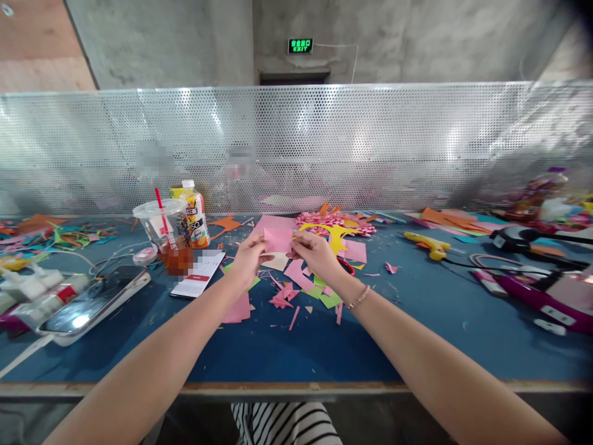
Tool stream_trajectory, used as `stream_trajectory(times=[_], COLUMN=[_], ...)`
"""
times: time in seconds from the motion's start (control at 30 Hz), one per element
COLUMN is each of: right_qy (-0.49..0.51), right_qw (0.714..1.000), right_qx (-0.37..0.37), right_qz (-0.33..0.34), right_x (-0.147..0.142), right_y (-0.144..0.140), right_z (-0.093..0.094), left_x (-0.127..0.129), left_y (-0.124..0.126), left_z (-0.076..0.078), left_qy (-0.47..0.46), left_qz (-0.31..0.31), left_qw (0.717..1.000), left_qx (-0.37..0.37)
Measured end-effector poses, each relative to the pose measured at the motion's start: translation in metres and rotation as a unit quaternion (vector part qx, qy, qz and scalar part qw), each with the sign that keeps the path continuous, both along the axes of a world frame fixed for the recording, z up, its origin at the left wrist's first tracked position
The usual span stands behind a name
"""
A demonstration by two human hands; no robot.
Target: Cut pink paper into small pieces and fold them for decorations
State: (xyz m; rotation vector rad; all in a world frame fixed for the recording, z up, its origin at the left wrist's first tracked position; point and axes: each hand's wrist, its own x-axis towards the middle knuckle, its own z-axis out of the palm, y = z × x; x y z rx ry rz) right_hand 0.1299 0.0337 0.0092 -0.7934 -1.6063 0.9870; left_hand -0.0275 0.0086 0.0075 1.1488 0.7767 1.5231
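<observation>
Pink paper square sits pinched between both hands above the worktop: left hand grips its left edge, right hand its right edge. Paper scraps litter the surface just below. Toward the near edge (bare blue mat) open room remains; a plastic cup and phone crowd the left.

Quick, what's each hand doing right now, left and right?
Left hand: closed, pinching the left edge of the pink paper square.
Right hand: closed, pinching the right edge of the same pink paper square.
</observation>
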Motion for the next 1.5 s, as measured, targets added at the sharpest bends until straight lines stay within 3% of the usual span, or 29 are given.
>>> stream_trajectory(times=[0.2, 0.47, 0.8, 1.0, 1.13, 1.27, 1.37, 1.5], right_qy=[-0.003, -0.075, -0.085, -0.145, -0.176, -0.199, -0.188, -0.110], right_qw=[1.000, 0.992, 0.996, 0.963, 0.943, 0.931, 0.941, 0.980], right_qx=[0.021, 0.099, 0.032, 0.200, 0.272, 0.300, 0.280, 0.162], right_qz=[0.019, -0.010, -0.005, -0.102, -0.081, -0.052, -0.038, -0.023], right_x=[0.002, 0.001, -0.001, 0.001, 0.003, 0.003, 0.002, -0.001], right_y=[0.007, 0.003, -0.002, -0.006, -0.007, -0.006, -0.006, -0.005], right_z=[-0.005, -0.004, 0.001, 0.001, 0.002, 0.000, 0.000, 0.000], left_x=[0.002, 0.004, 0.005, 0.004, 0.003, 0.002, 0.002, 0.003], left_y=[0.000, -0.002, 0.000, -0.001, -0.002, -0.004, -0.004, -0.006], left_z=[-0.002, -0.003, -0.009, -0.005, -0.001, 0.000, 0.000, 0.002], left_qy=[-0.016, -0.010, 0.002, -0.077, -0.101, -0.089, -0.076, -0.042], left_qz=[-0.038, -0.039, -0.028, -0.067, -0.079, -0.063, -0.043, -0.017], left_qw=[0.999, 0.999, 0.999, 0.993, 0.987, 0.992, 0.995, 0.998], left_qx=[0.018, -0.011, -0.032, -0.066, -0.099, -0.058, -0.044, -0.045])
